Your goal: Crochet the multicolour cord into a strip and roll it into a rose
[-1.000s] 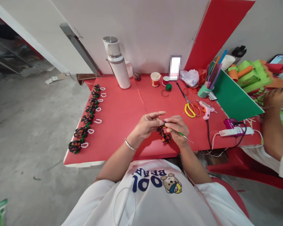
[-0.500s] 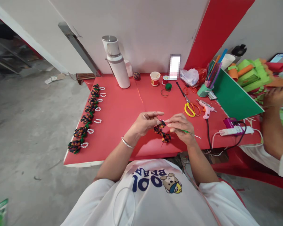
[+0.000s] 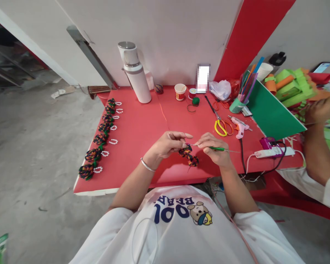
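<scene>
- In the head view, our left hand (image 3: 169, 145) has thumb and fingers pinched on the upper end of the multicoloured yarn piece (image 3: 193, 160); its lower end lies toward us over the bench (image 3: 137, 154), and we cannot tell whether they touch.
- Our right hand (image 3: 217, 157) has its fingers clamped on the green-handled hook (image 3: 217, 149), its tip pointing at the piece's upper end.
- Ahead, we see an orange-red strand (image 3: 163, 113) below a yarn ball (image 3: 158, 88).
- Beyond our right hand lie scissors (image 3: 220, 128) and a pink glue gun (image 3: 240, 127).

The white shirt (image 3: 187, 244) has navy lettering (image 3: 166, 214) and a cartoon animal (image 3: 200, 212); a silvery bangle (image 3: 147, 166) circles the left wrist (image 3: 152, 160).
</scene>
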Demonstrator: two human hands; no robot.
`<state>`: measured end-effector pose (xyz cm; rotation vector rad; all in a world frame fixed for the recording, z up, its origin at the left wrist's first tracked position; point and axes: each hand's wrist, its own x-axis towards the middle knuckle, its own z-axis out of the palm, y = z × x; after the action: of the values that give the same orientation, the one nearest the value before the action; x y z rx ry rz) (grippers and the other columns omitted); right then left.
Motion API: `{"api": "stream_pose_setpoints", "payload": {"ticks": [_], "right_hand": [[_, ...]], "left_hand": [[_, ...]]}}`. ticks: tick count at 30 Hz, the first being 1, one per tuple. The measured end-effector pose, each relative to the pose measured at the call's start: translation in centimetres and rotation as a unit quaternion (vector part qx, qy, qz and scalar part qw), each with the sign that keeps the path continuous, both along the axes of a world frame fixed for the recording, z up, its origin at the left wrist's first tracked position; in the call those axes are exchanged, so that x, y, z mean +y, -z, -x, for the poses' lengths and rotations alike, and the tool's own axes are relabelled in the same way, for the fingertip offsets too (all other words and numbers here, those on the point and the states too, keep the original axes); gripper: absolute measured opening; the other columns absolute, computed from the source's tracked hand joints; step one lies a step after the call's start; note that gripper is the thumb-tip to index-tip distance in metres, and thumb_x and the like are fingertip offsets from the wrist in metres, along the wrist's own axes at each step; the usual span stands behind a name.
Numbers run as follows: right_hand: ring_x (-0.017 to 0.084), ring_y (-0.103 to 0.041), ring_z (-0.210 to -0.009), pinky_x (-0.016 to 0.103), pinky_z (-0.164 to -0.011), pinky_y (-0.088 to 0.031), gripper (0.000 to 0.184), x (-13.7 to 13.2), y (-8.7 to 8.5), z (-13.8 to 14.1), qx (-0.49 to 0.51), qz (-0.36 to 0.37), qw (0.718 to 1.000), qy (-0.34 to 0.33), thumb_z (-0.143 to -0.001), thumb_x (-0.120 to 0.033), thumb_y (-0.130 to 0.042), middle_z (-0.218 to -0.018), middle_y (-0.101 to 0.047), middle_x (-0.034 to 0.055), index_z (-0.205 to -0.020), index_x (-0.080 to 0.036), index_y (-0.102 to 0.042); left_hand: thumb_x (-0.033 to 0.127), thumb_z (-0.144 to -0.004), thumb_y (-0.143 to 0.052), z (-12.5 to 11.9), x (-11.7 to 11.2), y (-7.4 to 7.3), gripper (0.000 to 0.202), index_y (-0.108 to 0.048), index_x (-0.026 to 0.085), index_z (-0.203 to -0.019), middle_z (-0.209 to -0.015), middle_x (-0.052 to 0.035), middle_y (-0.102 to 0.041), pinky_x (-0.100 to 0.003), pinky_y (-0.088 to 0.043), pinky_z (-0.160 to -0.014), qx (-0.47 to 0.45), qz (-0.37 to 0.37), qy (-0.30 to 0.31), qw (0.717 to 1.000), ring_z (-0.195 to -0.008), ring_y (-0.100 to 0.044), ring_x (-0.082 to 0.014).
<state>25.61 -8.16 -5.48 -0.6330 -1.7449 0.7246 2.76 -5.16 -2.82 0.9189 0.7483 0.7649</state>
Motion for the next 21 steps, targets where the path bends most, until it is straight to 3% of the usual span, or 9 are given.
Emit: {"api": "stream_pose_setpoints", "payload": {"ticks": [5, 8, 12, 16, 18, 21], "right_hand": [[0.023, -0.072, -0.087, 0.046, -0.085, -0.059, 0.02, 0.2, 1.7, 1.0, 0.046, 0.057, 0.997, 0.011, -0.093, -0.048, -0.067, -0.091, -0.08, 0.0031, -0.092, -0.032, -0.079], [0.022, -0.073, -0.091, 0.042, -0.082, -0.062, 0.023, -0.2, 3.0, 2.9, 0.109, 0.077, 0.989, 0.059, -0.094, -0.051, -0.066, -0.094, -0.078, 0.0032, -0.092, -0.031, -0.078], [0.02, -0.07, -0.097, 0.038, -0.087, -0.062, 0.015, -1.1, 3.7, 4.9, 0.089, 0.027, 0.973, 0.212, -0.094, -0.041, -0.069, -0.101, -0.073, 0.0031, -0.102, -0.035, -0.079], [0.02, -0.068, -0.098, 0.039, -0.086, -0.061, 0.019, -1.5, 3.6, 5.7, 0.031, -0.044, 0.963, 0.265, -0.093, -0.034, -0.07, -0.102, -0.072, 0.003, -0.11, -0.038, -0.078], [0.021, -0.067, -0.098, 0.041, -0.086, -0.06, 0.019, -1.5, 3.6, 6.0, 0.024, -0.065, 0.953, 0.293, -0.093, -0.034, -0.07, -0.102, -0.073, 0.0031, -0.11, -0.039, -0.078], [0.022, -0.068, -0.097, 0.043, -0.086, -0.06, 0.017, -1.3, 3.9, 6.3, 0.042, -0.087, 0.945, 0.312, -0.095, -0.037, -0.068, -0.101, -0.073, 0.0032, -0.109, -0.038, -0.078]], "left_hand": [[0.016, -0.053, -0.086, -0.4, 0.2, 0.2, 0.04, -0.084, 0.014, -0.093, -0.06, 0.0001, -0.063, -0.02, -0.029, -0.043, -0.002, -0.011, -0.014, 1.0, -0.045, -0.045, -0.0053], [0.016, -0.055, -0.087, -1.4, -0.1, 0.8, 0.048, -0.082, 0.015, -0.103, -0.062, 0.0017, -0.064, -0.02, -0.035, -0.047, -0.002, -0.052, -0.069, 0.996, -0.048, -0.048, -0.0058], [0.019, -0.06, -0.087, -3.0, -0.7, 1.8, 0.053, -0.079, 0.014, -0.112, -0.065, 0.0015, -0.066, -0.022, -0.044, -0.059, -0.001, -0.104, -0.178, 0.978, -0.058, -0.056, -0.0078], [0.02, -0.062, -0.086, -4.1, -1.4, 2.2, 0.057, -0.076, 0.014, -0.117, -0.063, 0.0032, -0.066, -0.021, -0.043, -0.059, 0.006, -0.107, -0.232, 0.967, -0.057, -0.054, -0.0072], [0.021, -0.06, -0.086, -4.3, -1.6, 2.1, 0.058, -0.076, 0.014, -0.117, -0.062, 0.0037, -0.065, -0.021, -0.041, -0.056, -0.011, -0.088, -0.241, 0.966, -0.055, -0.053, -0.0064], [0.023, -0.059, -0.089, -3.9, -1.6, 1.7, 0.059, -0.077, 0.015, -0.116, -0.061, 0.004, -0.063, -0.02, -0.032, -0.049, -0.061, -0.029, -0.196, 0.978, -0.048, -0.046, -0.0045]]}}
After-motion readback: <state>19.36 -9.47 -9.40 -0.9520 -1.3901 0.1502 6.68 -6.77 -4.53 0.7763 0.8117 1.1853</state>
